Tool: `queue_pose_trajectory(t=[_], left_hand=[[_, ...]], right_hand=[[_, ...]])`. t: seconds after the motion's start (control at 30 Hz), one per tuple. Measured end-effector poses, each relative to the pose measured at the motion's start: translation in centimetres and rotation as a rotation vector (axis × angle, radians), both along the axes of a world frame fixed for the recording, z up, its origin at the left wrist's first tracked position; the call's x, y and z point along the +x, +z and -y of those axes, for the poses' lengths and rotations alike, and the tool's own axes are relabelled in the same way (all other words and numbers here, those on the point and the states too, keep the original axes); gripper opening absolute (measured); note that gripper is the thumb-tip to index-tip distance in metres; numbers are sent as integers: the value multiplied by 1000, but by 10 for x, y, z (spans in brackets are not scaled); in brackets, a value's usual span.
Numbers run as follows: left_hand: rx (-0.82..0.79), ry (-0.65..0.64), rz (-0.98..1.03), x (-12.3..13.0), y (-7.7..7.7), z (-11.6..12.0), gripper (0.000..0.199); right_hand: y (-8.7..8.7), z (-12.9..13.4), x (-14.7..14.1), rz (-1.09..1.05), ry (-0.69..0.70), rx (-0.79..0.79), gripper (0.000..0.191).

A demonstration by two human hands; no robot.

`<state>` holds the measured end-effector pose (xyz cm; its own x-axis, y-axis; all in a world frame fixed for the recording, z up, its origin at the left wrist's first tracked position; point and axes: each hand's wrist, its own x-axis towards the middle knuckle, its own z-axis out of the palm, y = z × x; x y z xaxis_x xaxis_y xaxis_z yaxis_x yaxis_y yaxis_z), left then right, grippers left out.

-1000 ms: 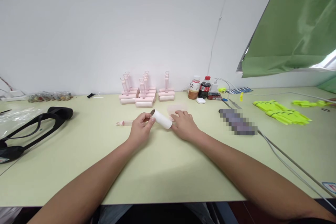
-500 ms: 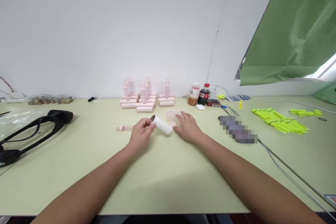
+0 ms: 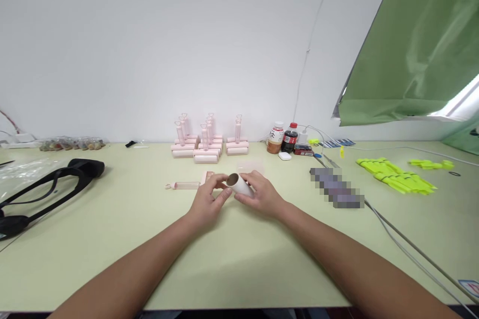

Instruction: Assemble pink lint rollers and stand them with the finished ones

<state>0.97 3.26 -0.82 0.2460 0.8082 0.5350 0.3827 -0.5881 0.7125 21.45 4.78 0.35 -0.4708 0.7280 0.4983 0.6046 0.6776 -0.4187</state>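
A white paper lint roll [image 3: 242,188] with an open cardboard core is tilted between my two hands, its hollow end facing up and left. My right hand [image 3: 264,194] is closed around its right side. My left hand [image 3: 210,197] has thumb and forefinger at the rim of the hollow end. Left of that hand lies a pink lint roller handle [image 3: 186,186] with a clear tube, by a pink part [image 3: 207,176] partly hidden by the fingers. Behind my right hand lies a translucent pink cover [image 3: 251,165].
Several pink lint rollers [image 3: 205,155] stand with handles upright near the wall. A pill bottle [image 3: 276,138], a cola bottle [image 3: 289,138] and a white case [image 3: 285,156] are right of them. Farther right are a blurred-out phone [image 3: 337,188], cables and yellow strips [image 3: 396,174]; at left, a black frame [image 3: 62,189].
My right hand has moved from the pink cover onto the roll. The roll has swung so its hollow end faces me more, and my left hand has shifted slightly right along with it.
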Motion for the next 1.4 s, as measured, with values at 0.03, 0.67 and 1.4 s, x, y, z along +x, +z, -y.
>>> queue_pose_trajectory(t=[0.03, 0.67, 1.4], left_hand=[[-6, 23, -4, -2, 2, -1, 30], [-378, 309, -735, -52, 18, -40, 14], [-153, -303, -206, -10, 10, -3, 18]], right_hand=[[2, -4, 4, -26, -54, 12, 43], [-34, -86, 78, -415, -602, -318, 34], [-13, 7, -10, -422, 432, -1041, 47]])
